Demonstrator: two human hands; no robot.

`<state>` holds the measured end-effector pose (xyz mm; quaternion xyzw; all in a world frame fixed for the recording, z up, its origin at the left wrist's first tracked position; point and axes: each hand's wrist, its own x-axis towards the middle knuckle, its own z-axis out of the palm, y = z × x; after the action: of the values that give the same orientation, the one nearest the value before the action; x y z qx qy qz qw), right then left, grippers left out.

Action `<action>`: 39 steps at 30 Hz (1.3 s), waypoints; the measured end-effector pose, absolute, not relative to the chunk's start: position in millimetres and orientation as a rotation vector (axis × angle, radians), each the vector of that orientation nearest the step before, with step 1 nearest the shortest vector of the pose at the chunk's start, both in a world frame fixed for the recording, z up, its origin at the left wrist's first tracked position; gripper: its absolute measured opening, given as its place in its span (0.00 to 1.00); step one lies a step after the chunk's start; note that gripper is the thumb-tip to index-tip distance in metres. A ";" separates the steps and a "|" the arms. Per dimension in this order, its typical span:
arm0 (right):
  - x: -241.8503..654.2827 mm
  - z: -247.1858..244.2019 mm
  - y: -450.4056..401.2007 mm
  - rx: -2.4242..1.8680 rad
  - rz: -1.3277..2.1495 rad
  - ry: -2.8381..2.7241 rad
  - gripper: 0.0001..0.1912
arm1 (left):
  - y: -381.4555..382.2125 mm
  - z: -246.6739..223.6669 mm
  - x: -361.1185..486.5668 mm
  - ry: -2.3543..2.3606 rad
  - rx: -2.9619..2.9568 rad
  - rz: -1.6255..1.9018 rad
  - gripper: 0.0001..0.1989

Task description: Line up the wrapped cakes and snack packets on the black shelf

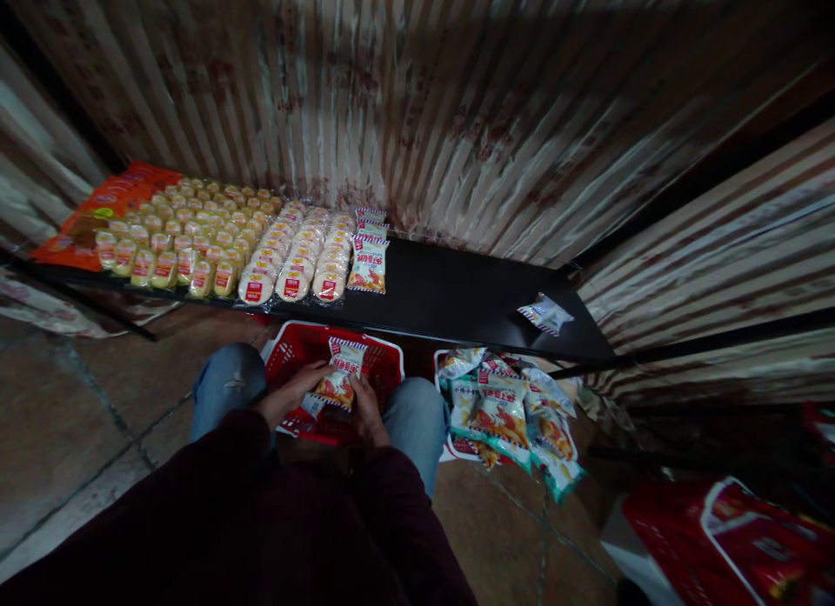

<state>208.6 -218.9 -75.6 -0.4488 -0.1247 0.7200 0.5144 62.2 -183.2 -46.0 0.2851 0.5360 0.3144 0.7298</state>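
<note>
Between my knees, my left hand (303, 389) and my right hand (366, 406) grip a snack bag (342, 373) by its two sides. The bag is white at the top, with red lettering, an orange picture and striped ends. Beneath it stands a red basket (386, 352) with a white rim; part of its inside is hidden by my hands and the bag. Similar snack bags (369, 263) stand in a short row on the black shelf (444, 293), right of the wrapped round cakes (295, 280).
Several small yellow packs (189, 232) fill the shelf's left part beside an orange bag (110, 206). One snack bag (546, 315) lies alone at the right end. A second basket (450, 454) on the floor overflows with snack bags. Red packaging (711, 536) sits at lower right.
</note>
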 end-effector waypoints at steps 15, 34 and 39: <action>202.3 -63.9 -227.8 -1.103 1.730 -0.354 0.27 | -182.3 -48.6 65.6 1.280 0.654 0.761 0.29; 206.7 -61.8 -228.7 -1.101 1.703 -0.359 0.26 | -182.2 -22.7 73.1 1.330 0.628 0.836 0.20; 208.1 -58.0 -228.5 -1.090 1.703 -0.372 0.25 | -182.6 -20.4 76.4 1.309 0.596 0.852 0.21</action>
<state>208.1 -228.5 -58.0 -0.4540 -0.1549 0.7092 0.5167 76.4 -182.6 -20.4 0.2647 0.5809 0.3782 0.6705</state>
